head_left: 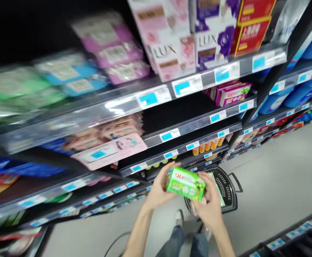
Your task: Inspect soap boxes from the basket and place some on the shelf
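Item: green box, a printed carton with red lettering, held at waist height in front of the lower shelves and tilted down to its right.
Left hand: grip closed on the box's left end, fingers curled over its top edge.
Right hand: grip closed on the box's right end, back of the hand towards the camera.
Black basket: stands on the grey floor just behind and below the hands; contents mostly hidden.
Shelving: rails carry blue price tags.
Top shelf: pink LUX packs, purple LUX packs beside them, then a red box.
Further left: blurred pink, blue and green packs
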Tool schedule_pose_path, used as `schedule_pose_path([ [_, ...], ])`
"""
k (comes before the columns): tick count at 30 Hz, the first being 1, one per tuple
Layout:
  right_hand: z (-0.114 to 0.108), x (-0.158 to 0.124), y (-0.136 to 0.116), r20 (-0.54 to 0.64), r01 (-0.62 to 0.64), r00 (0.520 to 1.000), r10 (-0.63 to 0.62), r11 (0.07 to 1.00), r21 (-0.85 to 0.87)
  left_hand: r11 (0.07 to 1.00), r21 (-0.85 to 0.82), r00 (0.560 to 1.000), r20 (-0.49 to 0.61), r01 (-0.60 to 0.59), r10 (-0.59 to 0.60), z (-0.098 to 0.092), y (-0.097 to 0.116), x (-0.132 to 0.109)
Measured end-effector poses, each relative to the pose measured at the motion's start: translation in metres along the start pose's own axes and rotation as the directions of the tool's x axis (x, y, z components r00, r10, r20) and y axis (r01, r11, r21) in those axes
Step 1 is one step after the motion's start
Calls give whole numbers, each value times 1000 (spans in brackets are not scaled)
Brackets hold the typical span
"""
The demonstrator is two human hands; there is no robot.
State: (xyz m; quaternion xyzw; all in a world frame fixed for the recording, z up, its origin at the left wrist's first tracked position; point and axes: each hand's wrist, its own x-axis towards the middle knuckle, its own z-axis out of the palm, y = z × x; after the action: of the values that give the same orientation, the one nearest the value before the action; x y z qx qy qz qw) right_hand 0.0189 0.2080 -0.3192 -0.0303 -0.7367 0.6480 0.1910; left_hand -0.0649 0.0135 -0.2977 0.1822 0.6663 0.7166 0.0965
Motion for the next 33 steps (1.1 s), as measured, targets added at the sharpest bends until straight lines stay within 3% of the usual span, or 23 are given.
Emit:
schedule_pose_path([
  [2,-5,21,-40,-2,80,997,-80,997,10,991,-134,999,34,-1,6,4,37,6],
  [5,-8,43,-86,20,177,984,-177,984,10,925,-365,993,92,102,-74,10,82,5],
  [10,-15,53,-123,166,150,972,-164,984,97,937,-343,981,-145,69,-126,27,118,-3],
  [15,-22,64,-128,246,-99,969,31,958,268,952,-300,972,-236,-64,-9,36,128,-5],
  [19,-12,83,-127,297,-170,951,89,950,262,976,-150,973,-190,-159,130,21,130,3],
  [23,-1,109,-127,297,-67,955,3,977,204,980,-12,970,-142,-200,196,0,125,30],
  [29,8,157,-117,140,201,974,-180,968,-151,971,135,963,-160,-197,217,-15,118,92],
  [33,14,201,-105,49,236,972,-231,941,-243,909,390,958,-169,-150,231,-26,123,138],
])
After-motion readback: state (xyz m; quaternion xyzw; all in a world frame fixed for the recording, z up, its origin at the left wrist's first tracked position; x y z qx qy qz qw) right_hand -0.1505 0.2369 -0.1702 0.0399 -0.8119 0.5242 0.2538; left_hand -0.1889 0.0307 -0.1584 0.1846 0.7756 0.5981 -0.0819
